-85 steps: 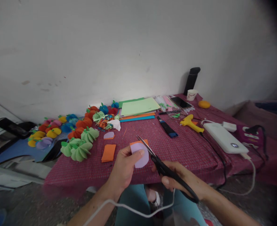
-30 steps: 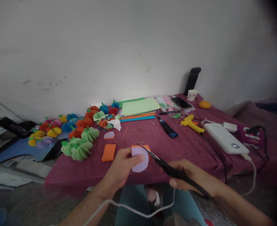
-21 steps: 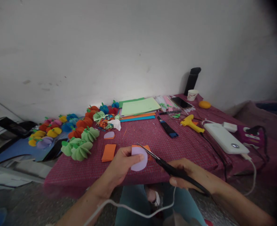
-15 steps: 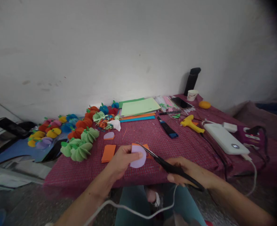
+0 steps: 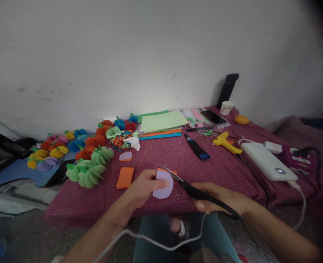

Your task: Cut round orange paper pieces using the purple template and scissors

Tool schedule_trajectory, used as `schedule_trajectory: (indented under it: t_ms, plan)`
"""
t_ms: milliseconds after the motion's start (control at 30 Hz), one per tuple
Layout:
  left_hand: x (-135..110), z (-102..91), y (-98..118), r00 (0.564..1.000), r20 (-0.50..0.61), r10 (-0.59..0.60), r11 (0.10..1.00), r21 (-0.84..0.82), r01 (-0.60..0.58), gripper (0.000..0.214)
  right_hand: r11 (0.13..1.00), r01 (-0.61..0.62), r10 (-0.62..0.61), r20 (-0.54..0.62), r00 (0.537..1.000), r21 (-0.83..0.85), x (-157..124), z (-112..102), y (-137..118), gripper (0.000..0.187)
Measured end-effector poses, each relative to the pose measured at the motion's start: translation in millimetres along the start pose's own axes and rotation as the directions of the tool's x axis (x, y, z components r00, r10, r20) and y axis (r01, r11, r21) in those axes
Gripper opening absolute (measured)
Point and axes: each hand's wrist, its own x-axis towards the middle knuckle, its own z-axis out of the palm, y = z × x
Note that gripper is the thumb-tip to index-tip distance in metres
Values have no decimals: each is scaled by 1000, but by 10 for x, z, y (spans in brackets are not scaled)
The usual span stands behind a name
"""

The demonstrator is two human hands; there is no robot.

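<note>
Table: 1, under a red checked cloth (image 5: 164, 153), pushed to the wall. Paper ornaments (image 5: 94, 140): one cluster at its left, too overlapped for me to count fully; of light-green ones (image 5: 91, 176) at the front I count 3. Paper sheets (image 5: 163, 120): 1 pile at the back, at least 4 colours, pale green on top. White power bank (image 5: 268, 160): 1, right side, its display lit. Black bottle (image 5: 227, 90): 1, upright by the wall.

Hands: 2. Left hand (image 5: 145, 186) pinches 1 lavender paper (image 5: 161, 190), thumb flat on its face; the fingers behind are hidden. Right hand (image 5: 224, 193) is curled around the black handles of 1 pair of scissors (image 5: 205, 196); I cannot tell whether all its fingers press together.

Lavender paper position: above the cloth near the front edge, between the hands, an orange layer (image 5: 173, 172) showing behind it. Blades cross at its upper right edge; contact not certain from here.

Yellow glue gun (image 5: 227, 143): 1, lying flat. Orange stack (image 5: 125, 178): 1, left of the left hand, sheets uncountable. White cup (image 5: 227, 107): 1. Yellow oval object (image 5: 241, 119): 1, near the cup. Smaller lavender piece (image 5: 126, 155): 1, lying over orange, beyond the orange stack.
</note>
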Motion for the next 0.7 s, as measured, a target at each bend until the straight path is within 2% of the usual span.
schedule_trajectory:
  t_ms: [400,700]
  plan:
    - [2,20,-10,1000,11,-9,1000,-4,9,20,1000,22,-21,-27,999,21,49,24,93,45]
    - [-31,39,-3,1000,20,-17,1000,-11,17,21,1000,9,-9,-37,999,5,8,32,59,45]
